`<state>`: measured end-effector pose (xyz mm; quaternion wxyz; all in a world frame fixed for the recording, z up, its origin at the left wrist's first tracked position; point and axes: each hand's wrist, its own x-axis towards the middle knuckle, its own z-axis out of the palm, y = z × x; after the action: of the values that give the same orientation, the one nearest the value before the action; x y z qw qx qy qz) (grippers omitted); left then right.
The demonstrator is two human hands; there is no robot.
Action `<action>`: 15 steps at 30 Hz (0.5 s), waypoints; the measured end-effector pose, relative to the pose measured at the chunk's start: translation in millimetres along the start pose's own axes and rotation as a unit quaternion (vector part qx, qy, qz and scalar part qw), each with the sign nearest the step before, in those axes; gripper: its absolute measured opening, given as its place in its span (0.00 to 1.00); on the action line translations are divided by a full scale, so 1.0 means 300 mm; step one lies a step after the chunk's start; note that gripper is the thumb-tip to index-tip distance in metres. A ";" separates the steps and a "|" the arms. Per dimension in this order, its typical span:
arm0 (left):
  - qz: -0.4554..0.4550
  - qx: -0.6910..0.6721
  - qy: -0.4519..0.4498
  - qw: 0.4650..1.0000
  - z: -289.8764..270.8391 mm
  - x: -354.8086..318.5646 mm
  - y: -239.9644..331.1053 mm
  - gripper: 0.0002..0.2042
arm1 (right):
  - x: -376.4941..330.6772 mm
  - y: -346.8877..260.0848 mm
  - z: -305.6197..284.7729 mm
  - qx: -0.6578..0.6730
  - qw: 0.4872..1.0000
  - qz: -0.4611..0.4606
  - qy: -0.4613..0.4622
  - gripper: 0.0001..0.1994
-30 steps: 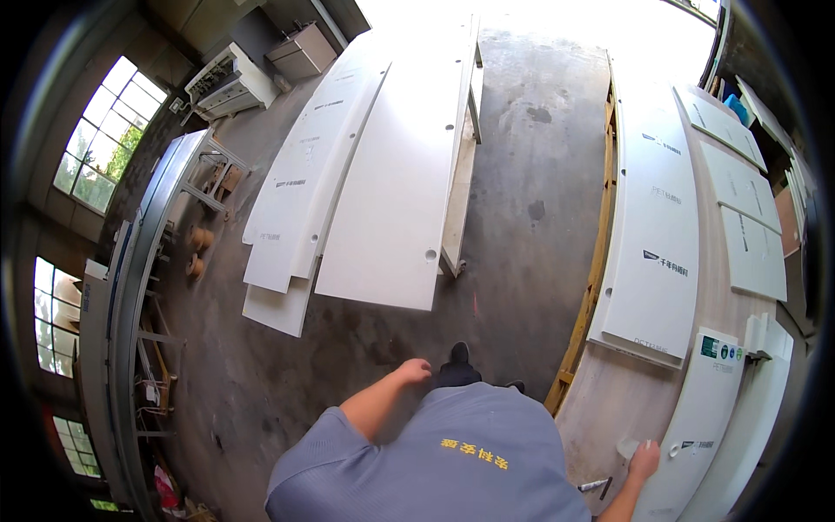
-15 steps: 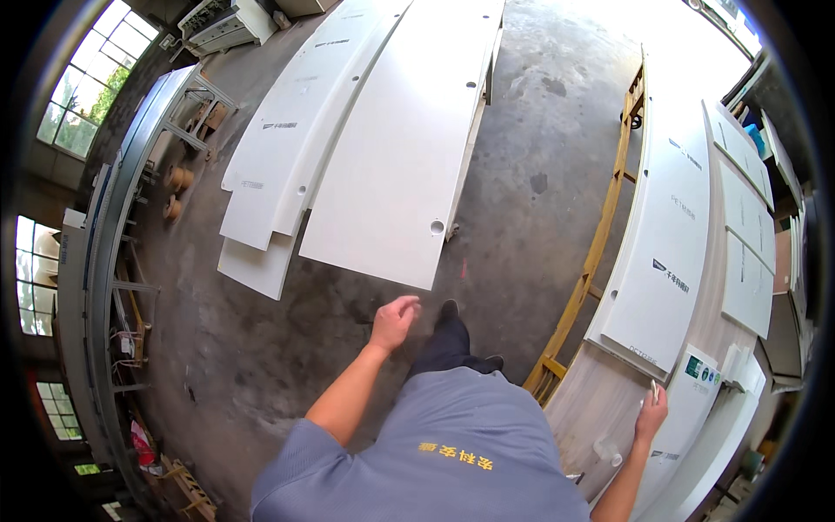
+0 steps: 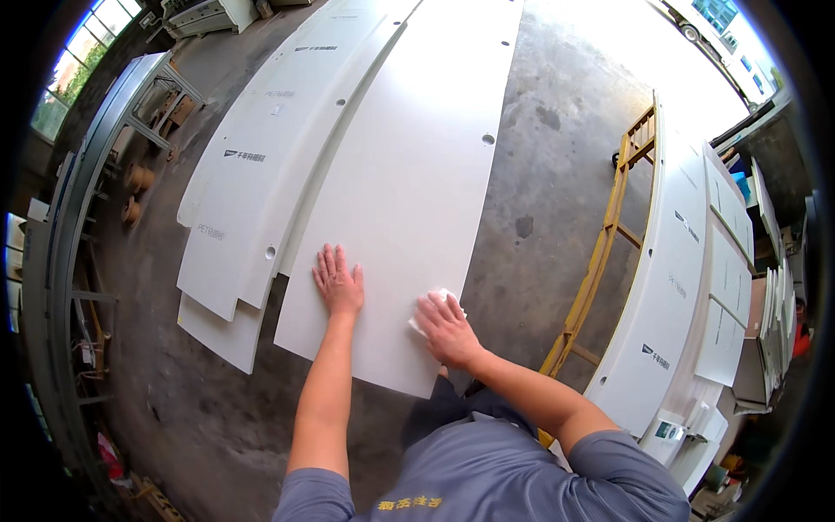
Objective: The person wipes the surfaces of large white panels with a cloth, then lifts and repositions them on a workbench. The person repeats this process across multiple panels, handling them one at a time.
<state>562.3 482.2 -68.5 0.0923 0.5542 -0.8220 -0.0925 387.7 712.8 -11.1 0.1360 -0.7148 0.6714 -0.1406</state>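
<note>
While the left hand point(image 3: 337, 285) lies flat with its fingers spread on the big white panel point(image 3: 409, 174), the right hand point(image 3: 445, 329) presses down on a small white cloth point(image 3: 432, 304), fingers curled over it so that only its edges peep out. Both hands sit near the panel's near end, the left close to its left edge, the right toward its right edge and just short of the near right corner. This panel lies over concrete floor point(image 3: 557, 157); what carries it cannot be told. More white panels point(image 3: 261, 165) lie stacked along its left edge, fanned out and partly under it. To the right, across bare floor, a yellow metal frame point(image 3: 600, 261) stands along another row of white panels point(image 3: 678, 287)
</note>
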 end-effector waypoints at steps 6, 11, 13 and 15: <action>-0.024 0.030 -0.002 0.999 -0.045 -0.024 0.012 0.35 | 0.300 0.290 -0.070 -0.050 0.996 0.028 -0.068 0.43; -0.021 0.036 -0.028 0.999 -0.078 0.011 0.077 0.36 | 0.834 1.015 -0.283 -0.143 0.973 0.170 0.060 0.41; -0.045 0.040 -0.032 0.998 -0.083 0.008 0.090 0.37 | 0.887 1.032 -0.276 -0.122 0.967 0.197 0.104 0.40; -0.108 0.071 -0.033 0.991 -0.081 -0.026 0.103 0.37 | 0.766 0.791 -0.218 -0.098 0.990 0.105 0.014 0.41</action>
<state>543.8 499.6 -37.6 0.0156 0.6414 -0.7646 -0.0614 157.4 468.4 -37.4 0.0698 -0.6483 0.7550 -0.0696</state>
